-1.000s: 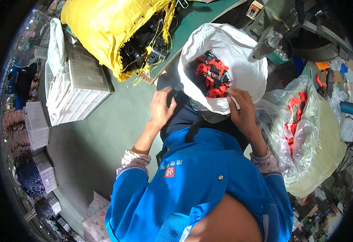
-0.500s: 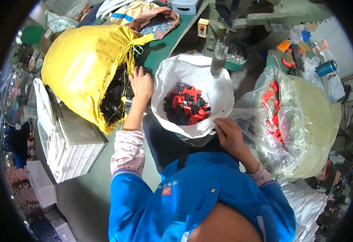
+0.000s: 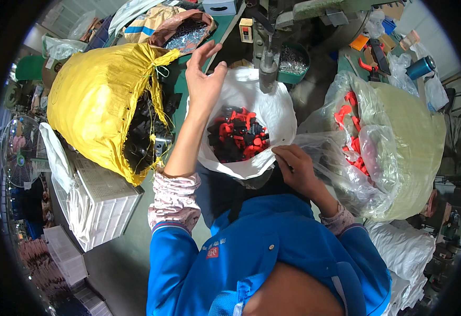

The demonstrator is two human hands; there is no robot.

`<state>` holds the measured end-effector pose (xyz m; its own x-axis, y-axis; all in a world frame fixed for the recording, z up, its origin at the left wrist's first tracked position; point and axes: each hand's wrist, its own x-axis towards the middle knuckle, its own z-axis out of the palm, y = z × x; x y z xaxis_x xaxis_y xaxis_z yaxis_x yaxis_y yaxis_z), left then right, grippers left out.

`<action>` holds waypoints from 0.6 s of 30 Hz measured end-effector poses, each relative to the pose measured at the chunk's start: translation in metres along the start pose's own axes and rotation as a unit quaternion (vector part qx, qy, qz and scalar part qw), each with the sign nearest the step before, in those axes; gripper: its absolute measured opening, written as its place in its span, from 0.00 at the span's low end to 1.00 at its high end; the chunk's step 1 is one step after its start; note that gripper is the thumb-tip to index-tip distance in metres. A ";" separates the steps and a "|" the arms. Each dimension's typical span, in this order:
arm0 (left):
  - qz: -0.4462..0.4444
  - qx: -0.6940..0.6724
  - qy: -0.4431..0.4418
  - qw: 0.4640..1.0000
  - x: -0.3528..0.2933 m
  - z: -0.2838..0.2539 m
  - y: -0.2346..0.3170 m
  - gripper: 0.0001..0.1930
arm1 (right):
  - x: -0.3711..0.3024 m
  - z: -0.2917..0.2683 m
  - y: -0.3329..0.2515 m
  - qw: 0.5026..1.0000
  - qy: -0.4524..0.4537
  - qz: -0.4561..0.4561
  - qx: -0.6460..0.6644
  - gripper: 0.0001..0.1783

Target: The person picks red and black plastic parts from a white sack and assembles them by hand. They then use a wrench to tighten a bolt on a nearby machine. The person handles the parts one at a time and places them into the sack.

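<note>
The left hand (image 3: 203,87) is raised over the far-left rim of the white sack (image 3: 282,113), its fingers apart and the thumb spread wide, with nothing seen in them. The right hand (image 3: 298,171) has its fingers curled at the near-right rim of the white sack, touching it; whether they are clamped on it, I cannot tell. Red and black parts (image 3: 238,138) lie heaped inside the white sack. A metal post (image 3: 268,76) stands over its far rim, with a green bin (image 3: 305,63) of small metal pieces just beyond, to the right. Left of the white sack slumps a yellow sack (image 3: 91,100), black parts (image 3: 142,134) showing at its mouth. Right of the white sack is a clear bag (image 3: 393,142) holding red parts (image 3: 354,142). The green worktop (image 3: 221,26) lies past its far-left side.
</note>
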<state>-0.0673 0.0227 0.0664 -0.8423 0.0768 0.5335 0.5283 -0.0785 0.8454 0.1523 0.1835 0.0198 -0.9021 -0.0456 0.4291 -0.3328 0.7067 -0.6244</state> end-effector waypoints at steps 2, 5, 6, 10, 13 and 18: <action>-0.056 -0.067 -0.021 0.996 0.002 0.007 0.010 0.24 | -0.002 -0.004 0.004 1.000 0.003 0.011 -0.002 0.11; -0.054 -0.097 -0.019 0.994 0.004 0.009 0.007 0.24 | -0.004 -0.011 0.006 1.000 0.014 0.019 -0.014 0.10; -0.054 -0.098 -0.018 0.994 0.004 0.010 0.006 0.24 | -0.005 -0.013 0.007 0.999 0.023 0.014 -0.018 0.10; -0.079 -0.140 -0.016 0.987 0.003 0.015 0.008 0.24 | -0.008 -0.019 0.006 0.999 0.038 0.013 -0.031 0.09; -0.087 -0.166 -0.003 0.982 0.003 0.016 0.009 0.24 | -0.014 -0.019 0.007 0.999 0.036 0.020 -0.034 0.09; -0.089 -0.188 0.003 0.978 0.003 0.016 0.011 0.23 | -0.018 -0.023 0.008 0.999 0.037 0.020 -0.029 0.09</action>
<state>-0.0623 0.0378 0.0783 -0.9186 0.1168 0.3774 0.2976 -0.4239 0.8554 0.1725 0.2059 0.0216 -0.8906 0.0352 0.4533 -0.2779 0.7470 -0.6040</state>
